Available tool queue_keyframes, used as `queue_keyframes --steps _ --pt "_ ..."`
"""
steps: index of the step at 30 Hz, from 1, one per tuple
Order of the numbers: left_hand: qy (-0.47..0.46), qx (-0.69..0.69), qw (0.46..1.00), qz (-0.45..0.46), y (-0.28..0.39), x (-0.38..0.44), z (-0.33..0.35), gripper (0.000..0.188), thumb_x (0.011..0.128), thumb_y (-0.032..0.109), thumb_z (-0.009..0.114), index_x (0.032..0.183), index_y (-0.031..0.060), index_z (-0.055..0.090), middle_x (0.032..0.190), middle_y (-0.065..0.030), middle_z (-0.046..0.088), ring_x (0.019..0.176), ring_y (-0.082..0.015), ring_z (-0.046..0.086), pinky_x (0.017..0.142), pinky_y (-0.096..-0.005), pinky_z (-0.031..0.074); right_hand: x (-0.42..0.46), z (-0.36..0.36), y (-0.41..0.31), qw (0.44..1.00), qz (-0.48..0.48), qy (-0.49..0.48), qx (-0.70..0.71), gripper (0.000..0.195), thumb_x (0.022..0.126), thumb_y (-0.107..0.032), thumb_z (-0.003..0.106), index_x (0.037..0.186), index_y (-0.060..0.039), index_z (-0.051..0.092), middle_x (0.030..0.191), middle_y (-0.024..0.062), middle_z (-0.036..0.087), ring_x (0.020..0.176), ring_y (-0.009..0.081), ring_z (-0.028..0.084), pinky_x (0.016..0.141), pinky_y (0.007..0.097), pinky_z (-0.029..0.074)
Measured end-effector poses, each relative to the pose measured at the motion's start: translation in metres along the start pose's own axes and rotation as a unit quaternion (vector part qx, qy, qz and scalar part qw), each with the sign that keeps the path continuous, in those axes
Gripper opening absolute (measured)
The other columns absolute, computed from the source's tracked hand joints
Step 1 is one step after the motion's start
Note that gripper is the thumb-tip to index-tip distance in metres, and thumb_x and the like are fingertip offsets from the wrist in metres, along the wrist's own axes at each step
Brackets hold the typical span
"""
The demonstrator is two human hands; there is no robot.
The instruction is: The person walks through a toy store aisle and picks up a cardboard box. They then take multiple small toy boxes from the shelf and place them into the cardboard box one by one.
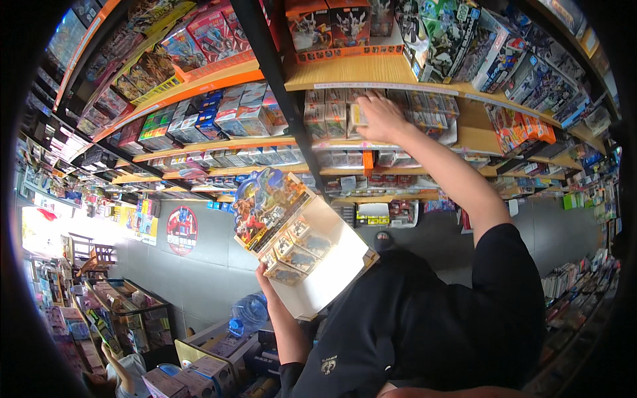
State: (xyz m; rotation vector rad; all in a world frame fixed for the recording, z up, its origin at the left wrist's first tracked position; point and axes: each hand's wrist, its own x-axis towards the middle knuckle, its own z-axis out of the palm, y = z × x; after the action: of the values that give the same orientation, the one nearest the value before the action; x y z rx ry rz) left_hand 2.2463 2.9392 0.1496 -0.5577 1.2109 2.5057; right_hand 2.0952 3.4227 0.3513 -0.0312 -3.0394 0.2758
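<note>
My left hand point(264, 278) holds an open cardboard display box point(318, 278) by its left side, tilted, with its printed header card raised. Several small toy boxes point(297, 259) lie inside at its upper left part; the rest of its white bottom shows bare. My right hand point(380, 117) reaches onto a wooden shelf point(348, 144), its fingers on a small pale box point(357, 117) in a row of similar small boxes point(326, 117). More such boxes stand to the right of that hand, partly behind it. The fingertips are partly hidden among the boxes.
A black shelf post point(281, 74) stands left of my right hand. The shelf above point(358, 72) carries larger model kit boxes point(438, 37). Below are a large plastic water bottle point(249, 314) and purple boxes point(211, 370). Another person's arm point(117, 365) shows at the lower left.
</note>
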Motion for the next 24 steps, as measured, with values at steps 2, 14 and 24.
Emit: queue_keyframes --steps 2,14,24 --pt "0.007 -0.018 1.000 -0.001 -0.006 0.000 0.006 0.070 0.090 0.053 0.051 0.140 0.0046 0.048 0.128 -0.0174 0.061 0.109 -0.0328 0.062 0.091 -0.0451 0.052 -0.034 -0.015 0.001 0.996 -0.046 0.060 0.042 0.070 0.077 -0.028 0.075 0.136 -0.0047 0.048 0.127 0.0228 0.052 0.114 0.0382 0.058 0.100 0.0487 0.049" --pt "0.035 0.000 0.999 0.005 -0.002 0.001 0.023 0.056 0.090 0.050 0.057 0.128 0.0079 0.057 0.116 -0.0104 0.064 0.102 -0.0270 0.061 0.089 -0.0404 0.050 -0.055 0.024 0.035 0.891 -0.006 0.028 0.454 0.062 0.074 -0.014 0.079 0.128 -0.0048 0.051 0.107 0.0087 0.065 0.095 0.0195 0.063 0.088 0.0352 0.051" --pt "0.045 -0.008 0.999 0.014 -0.006 -0.016 0.012 0.057 0.091 0.050 0.055 0.129 0.0077 0.056 0.117 -0.0106 0.064 0.102 -0.0268 0.061 0.088 -0.0411 0.051 0.002 0.037 0.060 0.969 0.000 0.063 0.240 0.059 0.066 -0.038 0.083 0.115 -0.0078 0.069 0.111 0.0157 0.070 0.107 0.0316 0.063 0.094 0.0439 0.049"
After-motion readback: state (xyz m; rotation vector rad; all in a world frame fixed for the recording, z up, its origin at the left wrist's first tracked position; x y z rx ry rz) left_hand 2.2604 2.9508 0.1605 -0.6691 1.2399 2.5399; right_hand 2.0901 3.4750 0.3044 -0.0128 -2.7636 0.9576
